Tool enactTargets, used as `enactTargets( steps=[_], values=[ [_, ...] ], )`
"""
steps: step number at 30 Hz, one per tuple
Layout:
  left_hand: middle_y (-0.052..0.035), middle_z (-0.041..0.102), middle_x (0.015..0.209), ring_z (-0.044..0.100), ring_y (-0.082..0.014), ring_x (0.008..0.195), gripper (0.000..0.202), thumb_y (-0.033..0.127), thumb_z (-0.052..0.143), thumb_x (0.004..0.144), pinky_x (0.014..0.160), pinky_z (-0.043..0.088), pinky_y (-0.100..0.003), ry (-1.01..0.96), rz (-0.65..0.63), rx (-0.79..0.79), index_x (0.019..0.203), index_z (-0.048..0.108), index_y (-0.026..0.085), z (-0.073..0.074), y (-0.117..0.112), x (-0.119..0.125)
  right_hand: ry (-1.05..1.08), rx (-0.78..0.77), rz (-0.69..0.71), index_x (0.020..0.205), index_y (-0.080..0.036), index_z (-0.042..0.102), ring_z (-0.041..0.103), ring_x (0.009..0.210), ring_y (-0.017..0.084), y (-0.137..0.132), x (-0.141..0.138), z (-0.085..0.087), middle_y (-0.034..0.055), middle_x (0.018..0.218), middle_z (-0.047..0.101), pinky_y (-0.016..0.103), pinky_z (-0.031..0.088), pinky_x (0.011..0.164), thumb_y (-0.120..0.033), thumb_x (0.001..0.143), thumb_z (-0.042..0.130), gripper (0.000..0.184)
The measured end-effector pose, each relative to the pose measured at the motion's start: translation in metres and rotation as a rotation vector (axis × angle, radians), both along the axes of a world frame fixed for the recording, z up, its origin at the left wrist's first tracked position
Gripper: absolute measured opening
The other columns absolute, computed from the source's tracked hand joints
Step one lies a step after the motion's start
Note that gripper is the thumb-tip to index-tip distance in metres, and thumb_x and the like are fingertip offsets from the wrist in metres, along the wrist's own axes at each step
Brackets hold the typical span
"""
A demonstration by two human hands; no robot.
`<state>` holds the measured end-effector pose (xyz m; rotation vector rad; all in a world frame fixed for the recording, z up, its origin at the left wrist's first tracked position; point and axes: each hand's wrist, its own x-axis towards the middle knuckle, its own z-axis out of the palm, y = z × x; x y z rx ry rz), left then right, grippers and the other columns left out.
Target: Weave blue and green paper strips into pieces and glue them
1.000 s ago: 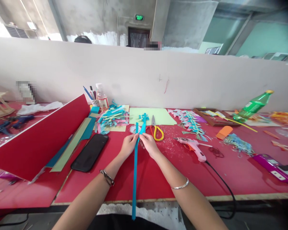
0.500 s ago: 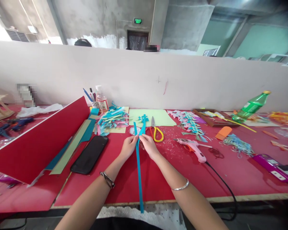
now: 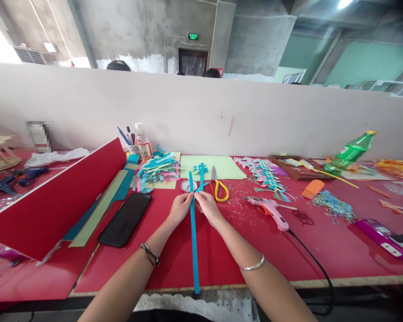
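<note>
From the head camera I see both hands meet just in front of the steel scissors with yellow handles (image 3: 218,185), which lie on the red table top (image 3: 322,241). My left hand (image 3: 179,209) is closed in a narrow pinch on a long teal paper strip (image 3: 194,241), thumb and fingertips pressed on it from the left. My right hand (image 3: 206,208) pinches the same strip from the other side, fingers drawn together, so the two sets of fingertips touch at one spot.

The strip runs from that pinch toward me, across the table and past its near edge. Its far end rises above the fingers, just left of the scissors, in two short legs. One leg ends in a small notched teal shape (image 3: 200,169).

Right of the scissors lies a pink hot glue gun (image 3: 270,206) with a black cord. Behind the scissors a pale green paper sheet (image 3: 221,165) lies flat. Left of them sits a heap of cut teal and pink paper strips (image 3: 157,167). Further left, nearer me, a black phone (image 3: 125,219) lies face down beside a tilted red board (image 3: 53,201). Well to the right of the scissors a green plastic bottle (image 3: 351,151) lies leaning on its side.
</note>
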<state>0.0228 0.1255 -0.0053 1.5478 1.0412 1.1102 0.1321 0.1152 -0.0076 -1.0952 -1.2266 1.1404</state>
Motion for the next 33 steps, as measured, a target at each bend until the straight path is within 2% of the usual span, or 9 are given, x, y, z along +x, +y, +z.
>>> enactTargets(
  steps=[4, 7, 12, 16, 24, 29, 33],
  values=[
    [0.0051, 0.039, 0.044, 0.034, -0.0073, 0.045, 0.045, 0.055, 0.044, 0.070, 0.043, 0.024, -0.019, -0.003, 0.061, 0.024, 0.053, 0.049, 0.014, -0.0006, 0.0012, -0.0018, -0.006, -0.003, 0.000, 0.052, -0.020, 0.035, 0.026, 0.038, 0.006, -0.0002, -0.0011, -0.0017, -0.0087, 0.041, 0.029, 0.021, 0.019, 0.037, -0.040, 0.067, 0.048, 0.028],
    [0.0060, 0.036, 0.042, 0.031, -0.0066, 0.042, 0.045, 0.054, 0.042, 0.072, 0.042, 0.023, -0.019, 0.008, 0.053, 0.016, 0.054, 0.049, 0.014, 0.0006, -0.0008, -0.0009, 0.008, -0.003, -0.037, 0.053, -0.021, 0.033, 0.026, 0.038, 0.006, -0.0009, -0.0011, 0.0000, -0.0087, 0.042, 0.029, 0.020, 0.019, 0.038, -0.039, 0.069, 0.046, 0.028],
    [0.0029, 0.046, 0.046, 0.038, -0.0086, 0.045, 0.044, 0.053, 0.044, 0.071, 0.045, 0.030, -0.020, 0.034, -0.014, 0.026, 0.054, 0.053, 0.013, 0.0028, -0.0037, 0.0013, 0.004, 0.004, -0.038, 0.053, -0.020, 0.033, 0.030, 0.039, 0.007, -0.0004, 0.0000, 0.0019, -0.0078, 0.042, 0.032, 0.021, 0.022, 0.039, -0.041, 0.071, 0.043, 0.030],
    [0.0032, 0.045, 0.048, 0.039, -0.0092, 0.050, 0.040, 0.049, 0.045, 0.072, 0.046, 0.029, -0.019, 0.040, 0.051, 0.068, 0.054, 0.051, 0.013, 0.0008, -0.0022, -0.0003, -0.022, 0.026, -0.007, 0.053, -0.020, 0.035, 0.028, 0.039, 0.007, 0.0002, 0.0002, -0.0015, -0.0082, 0.042, 0.031, 0.021, 0.021, 0.040, -0.041, 0.070, 0.047, 0.030],
    [0.0051, 0.036, 0.044, 0.031, -0.0074, 0.045, 0.041, 0.049, 0.041, 0.073, 0.043, 0.023, -0.019, 0.037, 0.132, 0.090, 0.052, 0.044, 0.015, -0.0006, -0.0006, -0.0002, -0.014, 0.046, -0.036, 0.053, -0.021, 0.033, 0.027, 0.039, 0.007, -0.0024, -0.0015, -0.0009, -0.0075, 0.042, 0.028, 0.021, 0.021, 0.038, -0.042, 0.071, 0.045, 0.030],
    [0.0040, 0.041, 0.044, 0.035, -0.0081, 0.045, 0.042, 0.051, 0.042, 0.072, 0.045, 0.027, -0.020, 0.055, 0.058, 0.078, 0.054, 0.050, 0.014, -0.0007, -0.0011, 0.0024, -0.023, 0.062, -0.077, 0.054, -0.021, 0.032, 0.028, 0.042, 0.008, -0.0023, -0.0015, 0.0014, -0.0066, 0.044, 0.029, 0.021, 0.022, 0.039, -0.044, 0.073, 0.041, 0.032],
    [0.0042, 0.040, 0.046, 0.034, -0.0081, 0.046, 0.039, 0.048, 0.045, 0.071, 0.044, 0.025, -0.019, 0.079, 0.079, 0.090, 0.054, 0.050, 0.014, -0.0025, -0.0013, 0.0013, -0.072, 0.101, -0.058, 0.050, -0.020, 0.030, 0.026, 0.045, 0.008, -0.0023, -0.0009, 0.0018, -0.0062, 0.045, 0.026, 0.021, 0.020, 0.041, -0.042, 0.071, 0.047, 0.035]
  ],
)
